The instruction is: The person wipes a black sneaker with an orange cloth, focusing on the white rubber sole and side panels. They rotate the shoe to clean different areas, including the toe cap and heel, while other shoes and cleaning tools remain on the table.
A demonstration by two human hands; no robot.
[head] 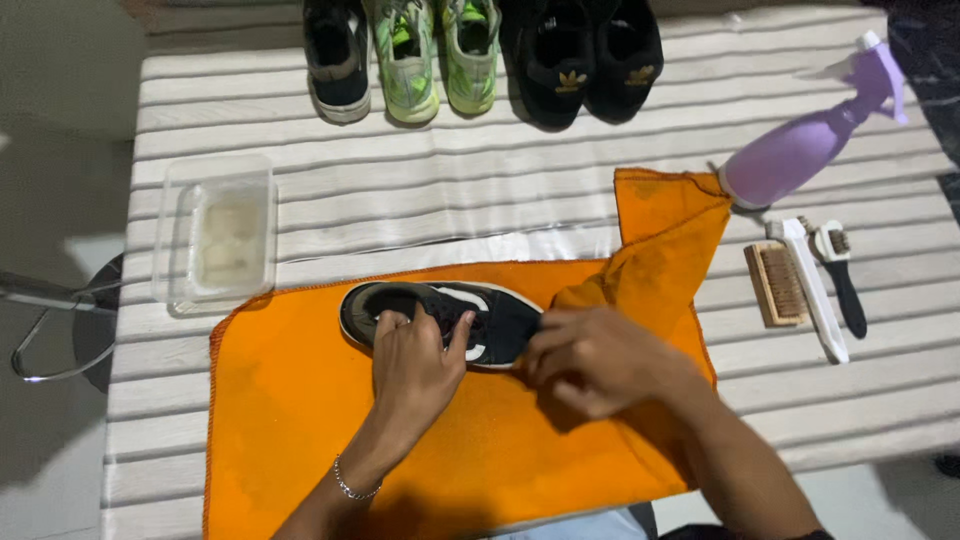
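A black sneaker with white trim [490,318] lies on its side on an orange cloth [300,410] spread over the table. My left hand [415,365] presses down on the sneaker's middle, fingers spread over its opening. My right hand [595,358] grips a folded-up corner of the orange cloth and holds it against the sneaker's right end. A thin bracelet circles my left wrist.
A clear plastic tub [215,235] with cloudy liquid stands at the left. A purple spray bottle [810,140] and three brushes [805,285] lie at the right. Along the far edge sit a black shoe [337,55], a green pair [437,55] and a black pair [585,55].
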